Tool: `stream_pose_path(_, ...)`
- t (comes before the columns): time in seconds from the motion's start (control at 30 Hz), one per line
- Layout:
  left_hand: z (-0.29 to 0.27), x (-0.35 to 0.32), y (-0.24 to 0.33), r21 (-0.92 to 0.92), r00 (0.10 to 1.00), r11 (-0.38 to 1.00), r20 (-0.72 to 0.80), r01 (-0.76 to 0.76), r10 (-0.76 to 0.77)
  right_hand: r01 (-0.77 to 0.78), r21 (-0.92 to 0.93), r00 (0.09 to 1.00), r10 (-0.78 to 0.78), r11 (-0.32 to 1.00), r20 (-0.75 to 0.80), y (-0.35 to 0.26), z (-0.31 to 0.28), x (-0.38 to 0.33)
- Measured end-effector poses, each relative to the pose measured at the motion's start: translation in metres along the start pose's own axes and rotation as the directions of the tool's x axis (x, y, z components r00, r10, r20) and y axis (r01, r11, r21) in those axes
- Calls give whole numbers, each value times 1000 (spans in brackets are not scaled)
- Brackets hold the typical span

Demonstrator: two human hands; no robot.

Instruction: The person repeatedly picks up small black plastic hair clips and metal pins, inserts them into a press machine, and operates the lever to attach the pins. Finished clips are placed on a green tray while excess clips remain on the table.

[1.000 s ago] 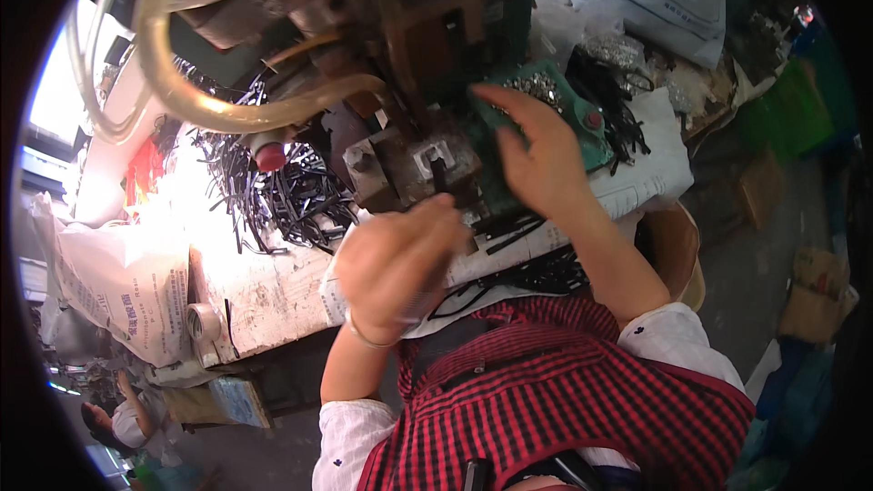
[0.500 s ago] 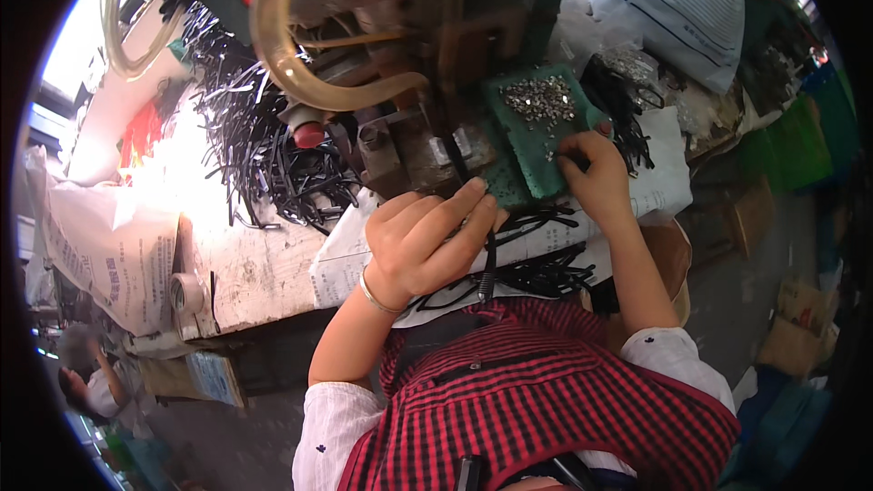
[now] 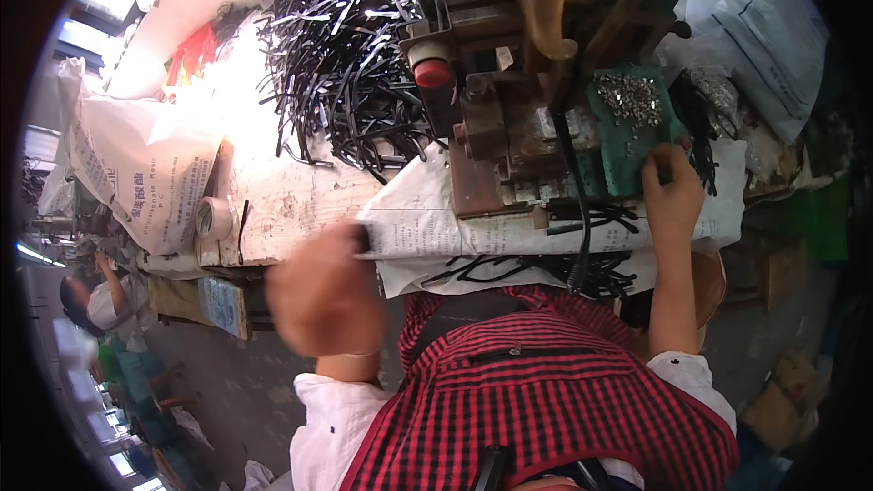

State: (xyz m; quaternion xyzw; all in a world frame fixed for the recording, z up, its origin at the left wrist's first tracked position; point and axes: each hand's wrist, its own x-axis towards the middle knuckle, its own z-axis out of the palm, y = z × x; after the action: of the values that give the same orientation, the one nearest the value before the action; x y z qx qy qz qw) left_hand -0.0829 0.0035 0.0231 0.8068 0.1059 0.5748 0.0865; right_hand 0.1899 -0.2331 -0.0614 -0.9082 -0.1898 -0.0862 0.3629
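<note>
My left hand is over the front edge of the bench, smeared by motion, so its fingers cannot be made out. A dark blurred piece shows at its fingertip side. My right hand is at the right edge of a green tray, thumb and fingers drawn together; whatever lies between them is too small to name. Small shiny metal parts are heaped in the tray's far end. Left of the tray stands a machine with a metal block. A black cord runs down in front of it.
A large heap of black strips covers the bench's far left; more strips lie near my apron. A red button and thick yellowish tube belong to the machine. A tape roll sits beside a white sack.
My left hand has moved from the machine's front leftward and toward me. My right hand remains by the tray, its fingers now nearer the tray's right edge. The whole view has shifted left.
</note>
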Motion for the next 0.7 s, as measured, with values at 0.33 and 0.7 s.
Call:
stream_pose_path(0.33, 84, -71, -177, 537, 875, 842, 428, -46, -225, 37, 345, 998, -50, 938, 30, -14, 37, 25)
stream_pose_path(0.7, 26, -65, -270, -449, 443, 376, 50, 811, -895, 245, 38, 921, -221, 969, -322, 46, -13, -23)
